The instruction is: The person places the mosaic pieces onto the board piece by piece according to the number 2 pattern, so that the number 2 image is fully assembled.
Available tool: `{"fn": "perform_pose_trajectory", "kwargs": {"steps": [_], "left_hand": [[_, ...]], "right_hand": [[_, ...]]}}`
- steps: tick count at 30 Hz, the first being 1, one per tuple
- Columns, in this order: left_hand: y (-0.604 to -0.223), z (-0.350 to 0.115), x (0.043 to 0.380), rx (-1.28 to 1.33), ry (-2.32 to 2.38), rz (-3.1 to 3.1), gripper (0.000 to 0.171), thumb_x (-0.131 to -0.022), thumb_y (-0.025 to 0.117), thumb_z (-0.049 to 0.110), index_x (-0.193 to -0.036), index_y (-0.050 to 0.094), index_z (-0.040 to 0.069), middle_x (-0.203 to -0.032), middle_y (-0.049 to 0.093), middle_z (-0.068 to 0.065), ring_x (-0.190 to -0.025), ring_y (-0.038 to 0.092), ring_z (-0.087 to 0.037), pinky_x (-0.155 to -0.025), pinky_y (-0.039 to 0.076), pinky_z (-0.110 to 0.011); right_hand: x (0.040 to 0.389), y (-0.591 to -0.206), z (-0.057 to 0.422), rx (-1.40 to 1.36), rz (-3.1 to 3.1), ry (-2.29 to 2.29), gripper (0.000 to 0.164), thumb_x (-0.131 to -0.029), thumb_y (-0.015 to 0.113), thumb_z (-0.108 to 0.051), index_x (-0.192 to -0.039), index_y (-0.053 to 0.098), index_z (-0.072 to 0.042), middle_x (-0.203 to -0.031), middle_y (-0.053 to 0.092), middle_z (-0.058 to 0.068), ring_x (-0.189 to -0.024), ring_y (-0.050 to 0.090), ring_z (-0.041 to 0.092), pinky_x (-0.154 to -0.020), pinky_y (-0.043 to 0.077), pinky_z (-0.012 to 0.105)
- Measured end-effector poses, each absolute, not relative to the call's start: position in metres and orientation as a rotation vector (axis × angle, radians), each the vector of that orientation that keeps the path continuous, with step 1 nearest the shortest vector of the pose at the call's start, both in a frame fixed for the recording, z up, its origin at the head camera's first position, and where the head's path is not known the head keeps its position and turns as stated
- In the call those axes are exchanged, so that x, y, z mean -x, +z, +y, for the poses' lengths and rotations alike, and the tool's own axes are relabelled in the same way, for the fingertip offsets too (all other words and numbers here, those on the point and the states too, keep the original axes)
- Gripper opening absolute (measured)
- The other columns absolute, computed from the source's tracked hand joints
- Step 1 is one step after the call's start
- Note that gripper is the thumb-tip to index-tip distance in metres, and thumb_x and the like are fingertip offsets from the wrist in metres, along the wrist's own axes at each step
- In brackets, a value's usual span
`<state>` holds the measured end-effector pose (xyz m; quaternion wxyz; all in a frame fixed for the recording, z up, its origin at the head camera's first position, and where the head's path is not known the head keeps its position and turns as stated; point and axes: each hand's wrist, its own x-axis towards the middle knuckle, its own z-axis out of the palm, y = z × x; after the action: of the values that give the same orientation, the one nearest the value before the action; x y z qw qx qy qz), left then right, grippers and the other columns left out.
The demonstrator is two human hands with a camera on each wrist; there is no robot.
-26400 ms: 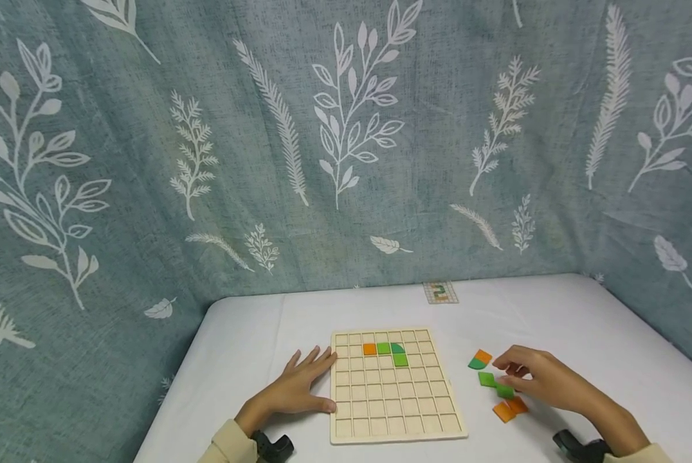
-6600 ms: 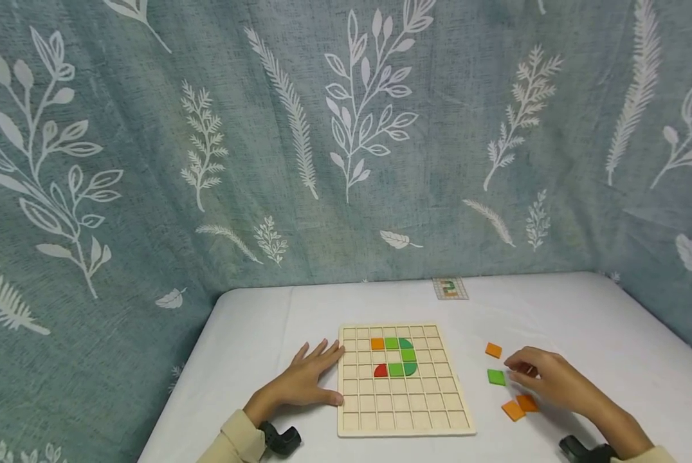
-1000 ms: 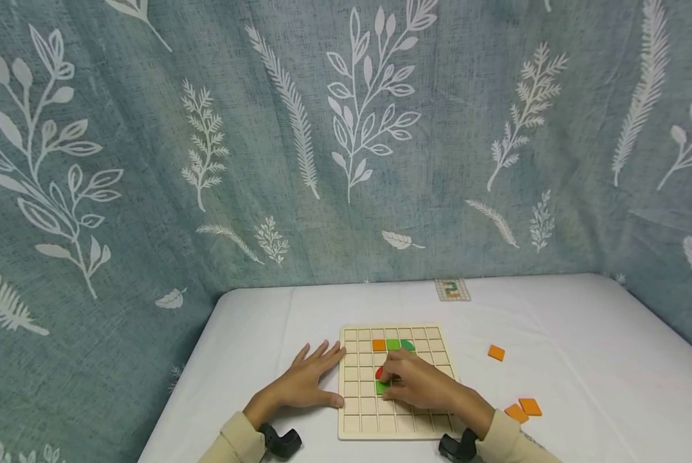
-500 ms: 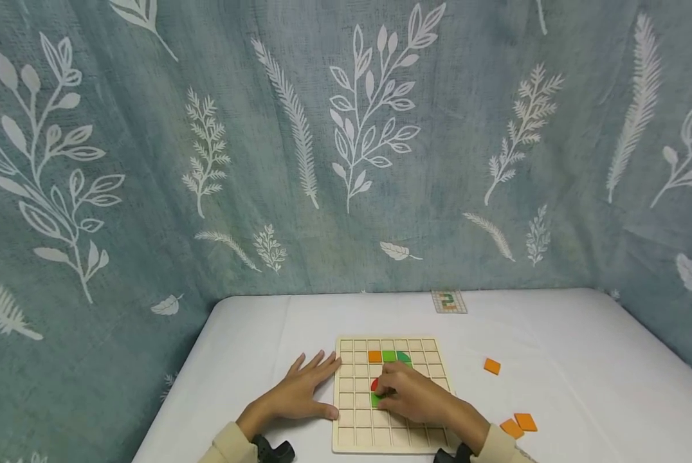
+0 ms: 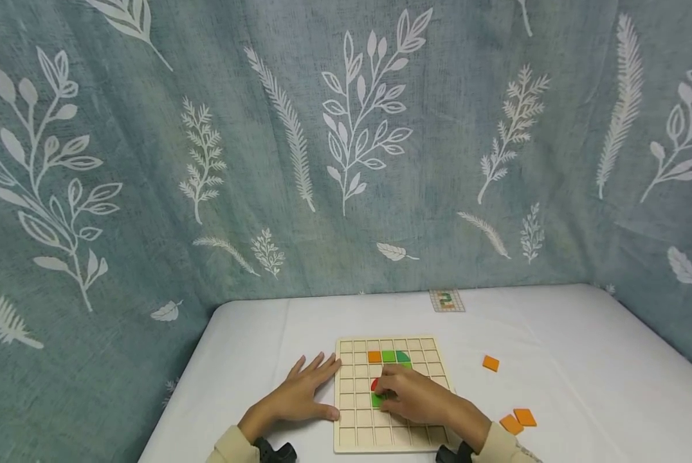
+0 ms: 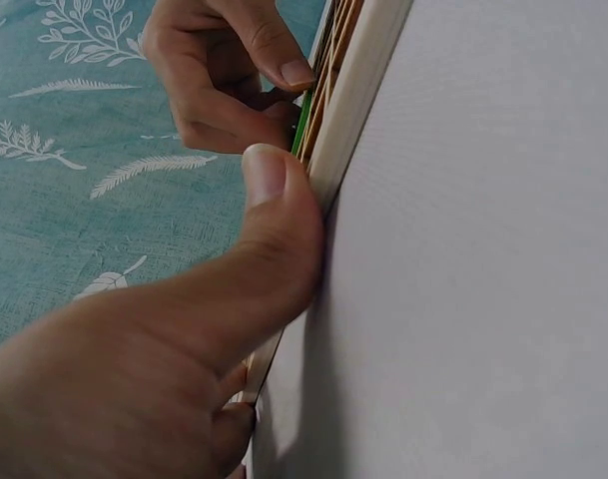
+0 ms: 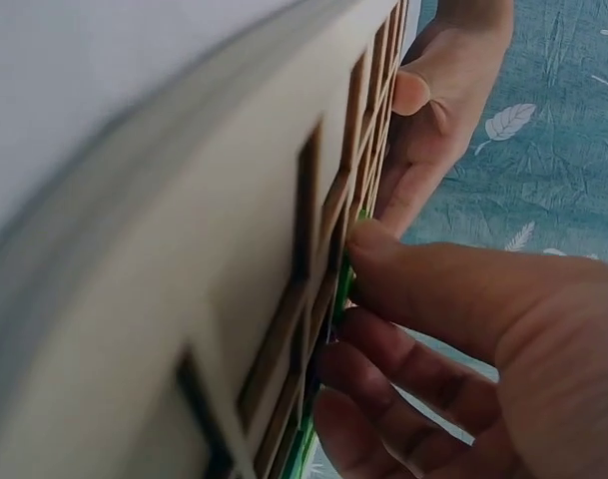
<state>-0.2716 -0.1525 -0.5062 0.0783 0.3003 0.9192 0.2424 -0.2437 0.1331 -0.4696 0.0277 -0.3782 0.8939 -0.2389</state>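
A pale wooden grid board (image 5: 355,438) lies on the white table. My left hand (image 5: 294,395) has its fingers spread at the left edge, thumb and fingertips touching the rim. Over the board's middle, my right hand (image 5: 418,393) has its thumb and curled fingers at a green square tile (image 5: 376,400) seated in a cell; the right wrist view shows the thumb (image 7: 383,254) against it. Just above sits a red quarter-round tile (image 5: 374,384). Higher up are an orange tile (image 5: 374,356), a green tile (image 5: 388,356) and a dark green quarter-round (image 5: 402,356). The right hand hides other tiles.
Loose orange tiles lie right of the board: one square (image 5: 491,364) farther back, and two nearer ones, a left tile (image 5: 510,424) and a right tile (image 5: 525,417). A small patterned card (image 5: 447,300) lies at the table's back edge by the curtain (image 5: 300,257).
Since 6.6 s ago, my right hand has carried the loose green tile from the table to the board, below the red one. In the last second both hands have hardly moved; the head view shifted slightly.
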Motion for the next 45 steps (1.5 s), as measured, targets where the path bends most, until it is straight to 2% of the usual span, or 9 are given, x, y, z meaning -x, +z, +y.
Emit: {"fn": "perform_pose_trajectory", "kwargs": {"steps": [7,18,23,29,34,37,42,45], "left_hand": [[-0.509,-0.150,0.273,-0.907,0.720,2.743,0.107,-0.076,0.072,0.068,-0.158,0.030,0.015,-0.166,0.024,-0.009,-0.155,0.016,-0.037,-0.122,0.002,-0.065],[-0.512,-0.159,0.273,-0.885,0.687,2.750,0.107,-0.076,0.071,0.068,-0.159,0.029,0.014,-0.166,0.024,-0.008,-0.155,0.016,-0.035,-0.123,0.001,-0.063],[-0.514,-0.159,0.272,-0.883,0.688,2.734,0.107,-0.077,0.070,0.069,-0.159,0.028,0.015,-0.166,0.023,-0.008,-0.156,0.015,-0.034,-0.123,0.000,-0.063],[-0.510,-0.154,0.272,-0.867,0.702,2.738,0.105,-0.077,0.072,0.066,-0.159,0.029,0.016,-0.166,0.023,-0.006,-0.156,0.014,-0.034,-0.123,0.000,-0.062],[-0.510,-0.149,0.272,-0.868,0.709,2.730,0.105,-0.078,0.072,0.066,-0.159,0.028,0.016,-0.167,0.022,-0.006,-0.156,0.013,-0.034,-0.123,0.000,-0.062],[-0.508,-0.149,0.272,-0.882,0.711,2.734,0.105,-0.077,0.074,0.064,-0.159,0.029,0.015,-0.166,0.022,-0.008,-0.156,0.014,-0.036,-0.123,0.000,-0.064],[-0.505,-0.151,0.273,-0.896,0.694,2.749,0.106,-0.077,0.074,0.064,-0.159,0.028,0.015,-0.166,0.022,-0.008,-0.156,0.014,-0.036,-0.123,0.001,-0.064],[-0.505,-0.152,0.274,-0.888,0.680,2.750,0.105,-0.078,0.072,0.066,-0.159,0.027,0.016,-0.167,0.021,-0.006,-0.156,0.013,-0.034,-0.123,0.000,-0.062]], "right_hand": [[0.234,-0.460,0.145,1.189,2.742,-0.775,0.018,-0.091,0.075,-0.019,-0.107,0.075,-0.012,-0.103,0.061,-0.006,-0.086,0.056,0.002,-0.072,0.052,0.017],[0.226,-0.446,0.188,1.165,2.776,-0.854,0.017,-0.093,0.071,-0.018,-0.109,0.071,-0.010,-0.104,0.067,0.001,-0.091,0.062,0.004,-0.076,0.057,0.024],[0.229,-0.447,0.218,1.058,2.856,-0.859,0.017,-0.093,0.071,-0.018,-0.108,0.070,-0.010,-0.102,0.067,-0.001,-0.088,0.062,0.004,-0.074,0.057,0.026],[0.242,-0.445,0.257,0.844,2.967,-0.891,0.017,-0.093,0.071,-0.019,-0.105,0.071,-0.007,-0.093,0.066,-0.007,-0.080,0.058,-0.002,-0.068,0.053,0.022],[0.250,-0.444,0.288,0.682,3.026,-0.878,0.017,-0.093,0.071,-0.019,-0.106,0.072,-0.007,-0.092,0.068,-0.006,-0.078,0.058,-0.003,-0.066,0.053,0.022],[0.255,-0.444,0.302,0.618,3.061,-0.863,0.017,-0.092,0.071,-0.014,-0.106,0.072,-0.005,-0.095,0.069,-0.001,-0.078,0.060,0.001,-0.065,0.053,0.022],[0.264,-0.446,0.317,0.522,3.039,-0.815,0.024,-0.090,0.072,-0.010,-0.111,0.068,0.003,-0.104,0.068,0.013,-0.085,0.065,0.016,-0.067,0.055,0.029],[0.269,-0.454,0.320,0.506,3.015,-0.772,0.030,-0.088,0.075,-0.012,-0.111,0.068,0.005,-0.102,0.067,0.014,-0.086,0.063,0.019,-0.068,0.054,0.032]]}}
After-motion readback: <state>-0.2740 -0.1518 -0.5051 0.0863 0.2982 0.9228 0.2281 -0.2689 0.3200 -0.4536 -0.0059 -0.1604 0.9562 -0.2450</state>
